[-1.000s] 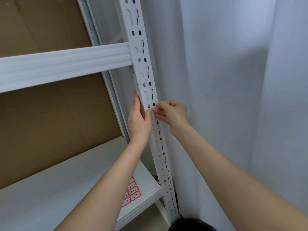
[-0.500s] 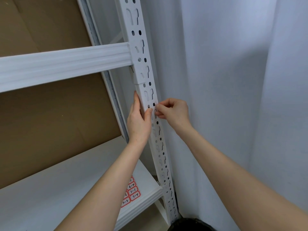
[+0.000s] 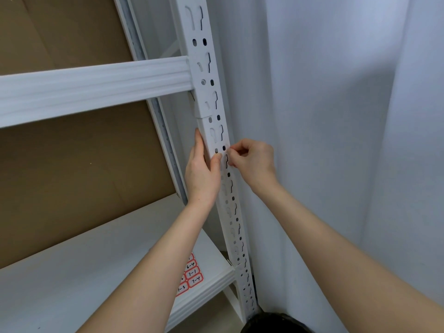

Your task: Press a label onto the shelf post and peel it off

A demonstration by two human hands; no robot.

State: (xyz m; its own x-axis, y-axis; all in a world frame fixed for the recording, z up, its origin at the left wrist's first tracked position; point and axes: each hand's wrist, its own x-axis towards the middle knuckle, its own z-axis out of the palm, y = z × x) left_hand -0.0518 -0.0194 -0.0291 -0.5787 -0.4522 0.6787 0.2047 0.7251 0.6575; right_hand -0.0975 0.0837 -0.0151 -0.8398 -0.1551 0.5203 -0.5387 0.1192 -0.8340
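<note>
Your left hand [image 3: 201, 174] grips the white slotted upright [image 3: 217, 131] of the shelf rack: fingers run along its left edge, thumb pressed on the front face just below a pair of oval holes. Your right hand [image 3: 252, 162] is at the upright's right edge, level with the left; its fingers are curled and the tips pinch together against the metal beside a keyhole slot. Whether they hold something small there, you cannot tell; the fingertips cover the spot.

The upright stands slightly tilted in view, at the right front corner of the rack, running from top of frame down to the floor. A joint in the post sits just above your left hand.

Surroundings: a white horizontal beam [image 3: 96, 87] hooks into the upright above both hands. Brown backing board [image 3: 72, 176] fills the rear of the rack. Below, the white shelf [image 3: 72, 272] carries a sheet of red-bordered labels [image 3: 191, 276], handwritten, partly hidden by your left forearm. A white curtain [image 3: 336, 116] hangs close behind the upright, touching or nearly touching your right hand. A dark object [image 3: 274, 323] sits at the bottom edge, beside the post's foot.
</note>
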